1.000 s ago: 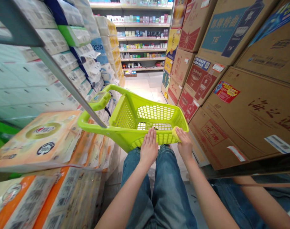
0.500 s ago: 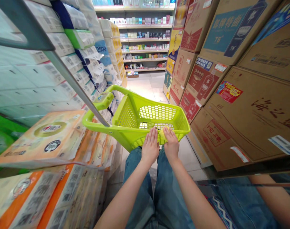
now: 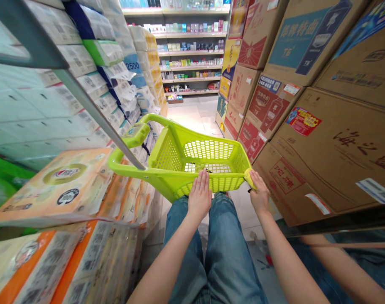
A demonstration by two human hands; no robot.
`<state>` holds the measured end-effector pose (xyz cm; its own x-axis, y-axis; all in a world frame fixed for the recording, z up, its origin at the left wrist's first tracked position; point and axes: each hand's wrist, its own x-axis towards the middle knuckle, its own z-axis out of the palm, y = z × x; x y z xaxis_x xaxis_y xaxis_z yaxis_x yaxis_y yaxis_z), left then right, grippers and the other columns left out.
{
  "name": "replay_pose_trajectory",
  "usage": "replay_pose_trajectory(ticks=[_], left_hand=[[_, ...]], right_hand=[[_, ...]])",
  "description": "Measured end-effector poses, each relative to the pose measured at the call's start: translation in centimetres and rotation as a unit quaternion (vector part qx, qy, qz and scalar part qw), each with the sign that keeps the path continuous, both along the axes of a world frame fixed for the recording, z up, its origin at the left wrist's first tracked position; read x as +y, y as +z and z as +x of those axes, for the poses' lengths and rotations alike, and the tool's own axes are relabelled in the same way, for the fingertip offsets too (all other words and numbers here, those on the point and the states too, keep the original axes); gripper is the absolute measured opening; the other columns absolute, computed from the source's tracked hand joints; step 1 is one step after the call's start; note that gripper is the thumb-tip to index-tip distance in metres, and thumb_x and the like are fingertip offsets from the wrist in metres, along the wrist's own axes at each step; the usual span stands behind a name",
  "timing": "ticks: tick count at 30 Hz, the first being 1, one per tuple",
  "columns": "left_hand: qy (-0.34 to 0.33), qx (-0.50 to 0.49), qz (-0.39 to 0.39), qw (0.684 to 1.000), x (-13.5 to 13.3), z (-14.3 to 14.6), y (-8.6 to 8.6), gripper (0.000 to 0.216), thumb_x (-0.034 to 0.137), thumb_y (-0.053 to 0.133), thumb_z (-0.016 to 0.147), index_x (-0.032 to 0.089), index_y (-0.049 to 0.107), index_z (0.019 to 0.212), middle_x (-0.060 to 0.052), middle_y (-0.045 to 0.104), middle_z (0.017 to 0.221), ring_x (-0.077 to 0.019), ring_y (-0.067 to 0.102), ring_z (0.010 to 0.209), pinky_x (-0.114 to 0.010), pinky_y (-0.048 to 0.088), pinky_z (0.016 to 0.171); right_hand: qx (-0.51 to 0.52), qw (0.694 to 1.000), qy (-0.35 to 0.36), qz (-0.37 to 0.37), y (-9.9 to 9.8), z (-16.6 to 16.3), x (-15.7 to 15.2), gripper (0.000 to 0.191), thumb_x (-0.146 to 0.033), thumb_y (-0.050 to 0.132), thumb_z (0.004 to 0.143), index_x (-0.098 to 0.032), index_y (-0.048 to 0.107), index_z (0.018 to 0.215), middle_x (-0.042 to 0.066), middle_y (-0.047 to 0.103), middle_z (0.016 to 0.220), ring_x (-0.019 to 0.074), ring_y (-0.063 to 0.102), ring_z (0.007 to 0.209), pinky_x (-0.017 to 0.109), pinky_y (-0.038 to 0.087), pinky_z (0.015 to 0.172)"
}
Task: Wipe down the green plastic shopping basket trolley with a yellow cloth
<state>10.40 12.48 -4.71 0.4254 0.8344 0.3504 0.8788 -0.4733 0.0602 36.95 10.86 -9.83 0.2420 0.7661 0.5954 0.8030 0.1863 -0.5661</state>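
A lime-green shopping basket (image 3: 167,177) with perforated sides and a long grey pull handle (image 3: 94,114) stands across my knees. My left hand (image 3: 200,195) lies flat on its near side, fingers stretched out and the tips at the rim. At the basket's right front corner, my right hand (image 3: 258,192) presses a yellow cloth (image 3: 248,176) against the rim, with fingers closed over it. A small dark strip hangs below the cloth. The basket's floor shows through the open top and a small dark item, partly hidden, lies near my left fingertips.
Packs of tissue paper (image 3: 56,181) are stacked close on the left. Tall cardboard cartons (image 3: 347,147) line the right side. Ahead, a tiled floor (image 3: 201,118) leads to shelves (image 3: 192,55) of small goods. A reflective surface (image 3: 347,257) is at lower right.
My right hand has slid the yellow cloth rightward along the near rim, from beside my left hand to the corner. My left hand has stayed in place.
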Motion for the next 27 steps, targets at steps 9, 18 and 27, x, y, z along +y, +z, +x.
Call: replay_pose_trajectory(ticks=[9,18,27], left_hand=[[0.006,0.003,0.002,1.000,0.0,0.1,0.0,0.067,0.023,0.036,0.096,0.005,0.014,0.157,-0.011,0.013,0.166,-0.0225,0.008,0.154,-0.041,0.022,0.124],[0.002,-0.005,0.003,1.000,-0.1,0.1,0.0,0.068,0.022,0.038,0.096,0.007,0.014,0.158,-0.011,0.013,0.166,-0.0220,0.008,0.154,-0.043,0.024,0.124],[0.002,0.001,0.001,1.000,-0.1,0.1,0.0,0.070,0.025,0.036,0.098,0.006,0.005,0.158,-0.011,0.010,0.166,-0.0235,0.008,0.154,-0.042,0.023,0.124]], right_hand=[[-0.005,1.000,-0.001,-0.001,2.0,-9.0,0.8,0.089,0.005,0.038,0.064,-0.024,0.047,0.148,0.003,0.053,0.149,0.0190,0.036,0.147,0.049,0.033,0.122],[-0.065,0.988,0.137,-0.028,3.3,-11.9,1.4,0.088,0.007,0.037,0.067,-0.024,0.046,0.148,0.002,0.050,0.152,0.0178,0.036,0.147,0.045,0.032,0.122],[0.022,0.999,0.023,0.003,0.1,-0.4,0.3,0.084,0.003,0.038,0.064,-0.023,0.054,0.143,0.003,0.055,0.147,0.0204,0.043,0.143,0.051,0.031,0.122]])
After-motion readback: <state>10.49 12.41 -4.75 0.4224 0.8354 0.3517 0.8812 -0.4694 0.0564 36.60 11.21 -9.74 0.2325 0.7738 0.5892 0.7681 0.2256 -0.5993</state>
